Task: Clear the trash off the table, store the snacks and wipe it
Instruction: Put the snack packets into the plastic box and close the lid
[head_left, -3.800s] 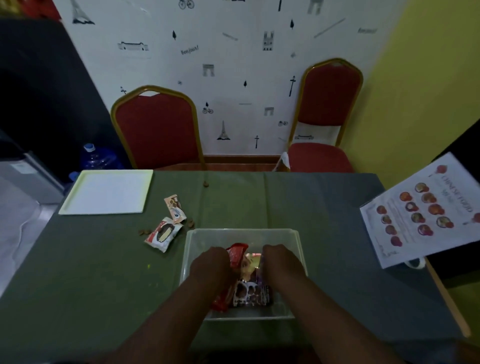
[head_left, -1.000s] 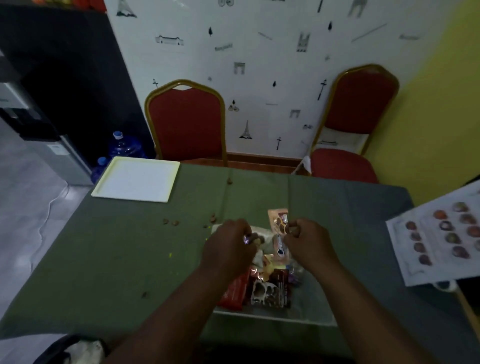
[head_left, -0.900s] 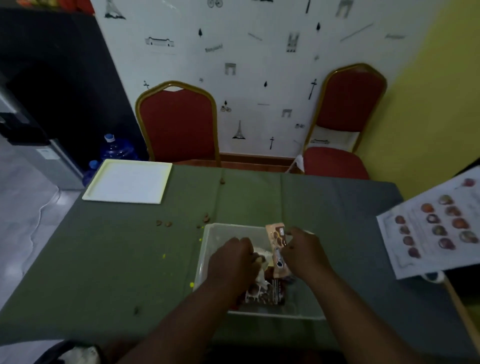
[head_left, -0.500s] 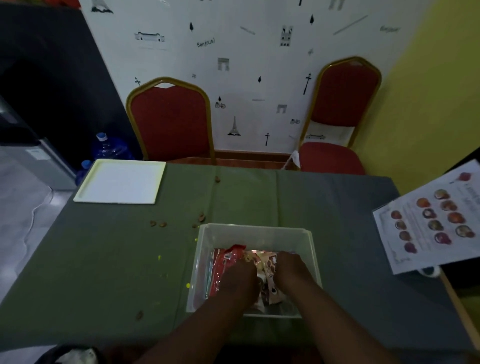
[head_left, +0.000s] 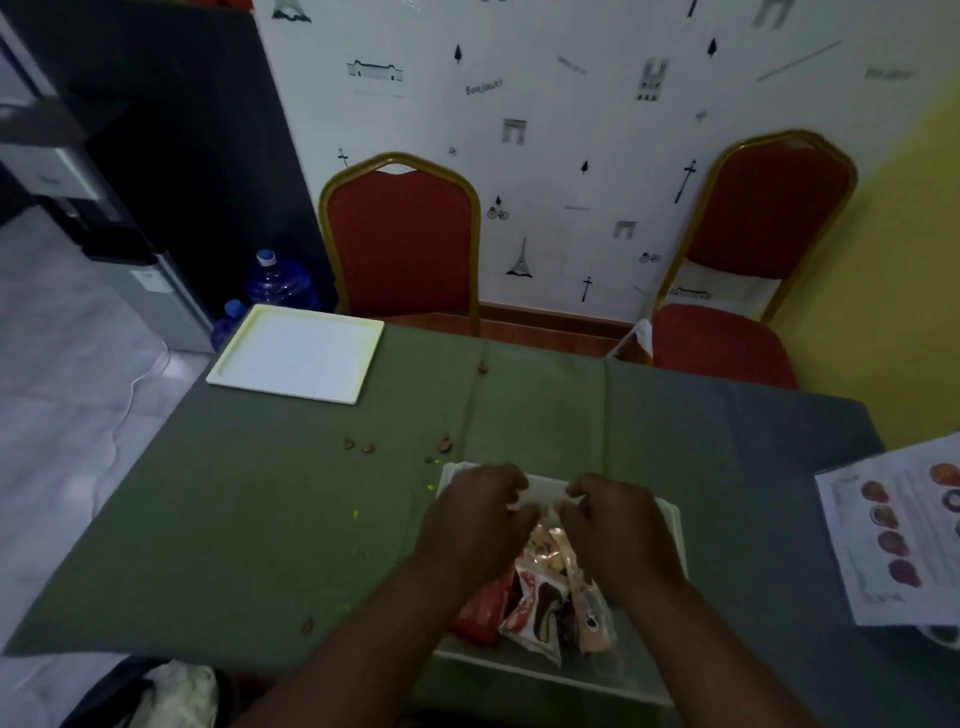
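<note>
A clear plastic container stands on the green tablecloth right in front of me. Inside lie several snack packets: a red one, a white, red and brown one and a beige one. My left hand and my right hand hover over its far end, fingers curled at the far rim, which shows white between the fingertips. Brown crumbs and yellow specks are scattered on the cloth to the left of the container.
A white square tray sits at the table's far left corner. A printed food sheet overhangs the right edge. Two red chairs stand behind the table, blue water bottles on the floor, a bag near my left.
Two packets that lay left of the container are now in it. My hands, which pressed down among the packets half a second ago, have come up to the far rim.
</note>
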